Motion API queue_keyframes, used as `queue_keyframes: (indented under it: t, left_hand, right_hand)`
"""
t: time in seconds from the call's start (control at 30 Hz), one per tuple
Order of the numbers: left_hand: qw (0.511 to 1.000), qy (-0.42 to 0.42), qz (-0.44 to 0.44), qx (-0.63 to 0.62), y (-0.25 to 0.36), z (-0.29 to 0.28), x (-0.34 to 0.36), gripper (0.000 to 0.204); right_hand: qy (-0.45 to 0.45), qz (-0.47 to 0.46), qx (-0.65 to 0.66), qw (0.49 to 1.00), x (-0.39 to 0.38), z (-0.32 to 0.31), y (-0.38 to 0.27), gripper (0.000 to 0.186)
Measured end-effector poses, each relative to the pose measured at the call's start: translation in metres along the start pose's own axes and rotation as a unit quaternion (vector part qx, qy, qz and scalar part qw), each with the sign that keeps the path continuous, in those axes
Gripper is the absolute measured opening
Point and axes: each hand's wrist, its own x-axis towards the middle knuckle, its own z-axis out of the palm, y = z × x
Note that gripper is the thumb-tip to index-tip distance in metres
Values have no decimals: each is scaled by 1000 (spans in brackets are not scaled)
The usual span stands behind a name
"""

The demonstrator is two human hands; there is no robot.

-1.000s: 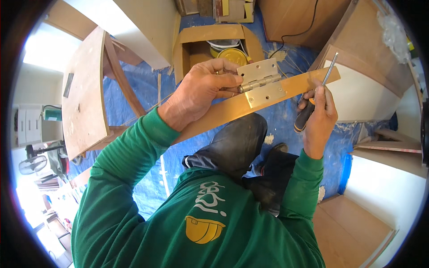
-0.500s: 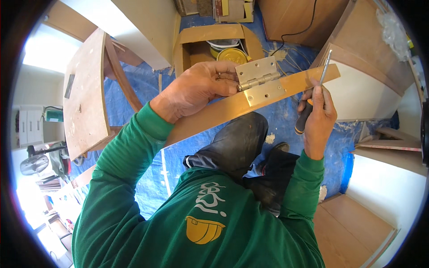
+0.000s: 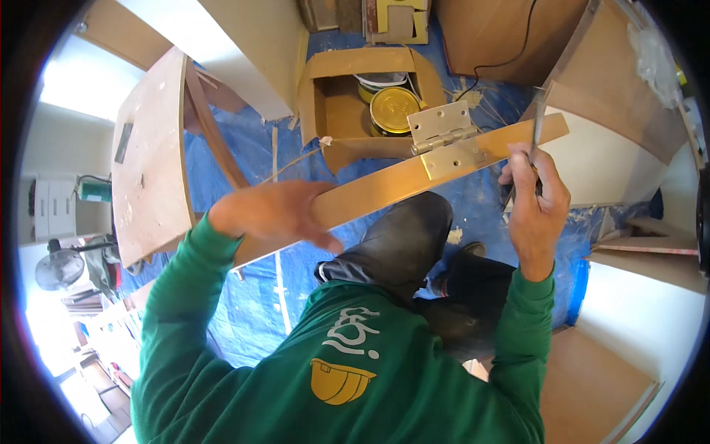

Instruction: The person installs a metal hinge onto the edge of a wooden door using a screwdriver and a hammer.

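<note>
A long wooden edge (image 3: 370, 188), perhaps a door's, runs slantwise in front of me. A silvery butt hinge (image 3: 446, 140) sits on it, one leaf flat against the wood with screw holes showing and the other raised. My left hand (image 3: 270, 213), smeared by motion, lies across the wood left of the hinge, thumb and fingers spread apart to either side. My right hand (image 3: 540, 194) is closed round a screwdriver (image 3: 538, 122) near the wood's right end. Its blade points up and away from me; its handle is mostly hidden in my fingers.
Beyond the wood stands an open cardboard box (image 3: 336, 111) holding a yellow-lidded tin (image 3: 393, 111) and another tub. Blue sheeting (image 3: 255, 159) covers the floor. A pale wooden panel (image 3: 148, 159) stands at left; a dark cord (image 3: 492, 66) trails at the back right.
My left hand has left the hinge and moved left and nearer along the wood. The screwdriver and right hand have shifted slightly right. The hinge's raised leaf stays up.
</note>
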Motion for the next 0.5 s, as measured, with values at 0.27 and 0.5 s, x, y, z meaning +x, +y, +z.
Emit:
queue_keyframes:
  t: [0.27, 0.5]
  left_hand:
    - [993, -10, 50, -111, -54, 12, -24, 85]
    - [987, -2, 35, -157, -46, 14, -34, 77]
  right_hand:
    - [-151, -371, -189, 897, -26, 87, -93, 54]
    - [-216, -307, -282, 883, 2, 38, -99, 41]
